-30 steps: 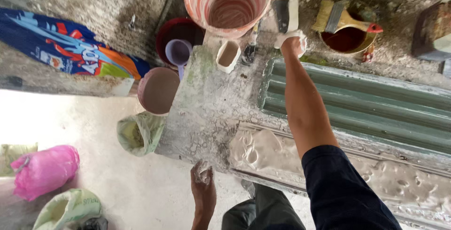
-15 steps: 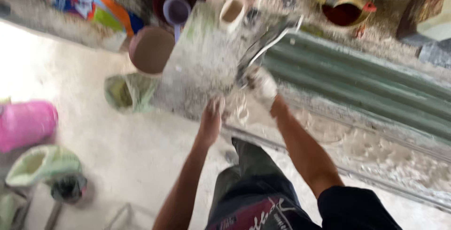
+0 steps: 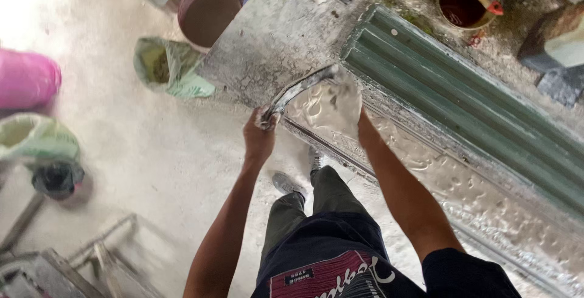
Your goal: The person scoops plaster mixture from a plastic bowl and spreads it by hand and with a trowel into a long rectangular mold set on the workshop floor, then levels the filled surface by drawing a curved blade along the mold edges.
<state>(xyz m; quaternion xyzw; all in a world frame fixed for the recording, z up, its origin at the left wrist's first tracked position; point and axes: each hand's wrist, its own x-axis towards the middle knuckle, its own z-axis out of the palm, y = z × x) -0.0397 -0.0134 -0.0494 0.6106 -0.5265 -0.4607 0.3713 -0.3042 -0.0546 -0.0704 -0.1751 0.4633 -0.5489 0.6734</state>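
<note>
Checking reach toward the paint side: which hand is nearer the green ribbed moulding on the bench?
Right. The right hand is beside the green ribbed moulding's near end, gripping one end of a curved metal strip. The left hand holds the strip's other end, off the bench edge, farther away.

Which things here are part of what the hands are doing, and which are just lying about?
In hand:
- left hand, gripping one end of a curved strip
- right hand, whitened, at the strip's other end
- pale ornate mould under the hands

Lying about:
- green ribbed moulding
- paint pot with brush
- green bag
- pink bag
- brown bucket
</note>
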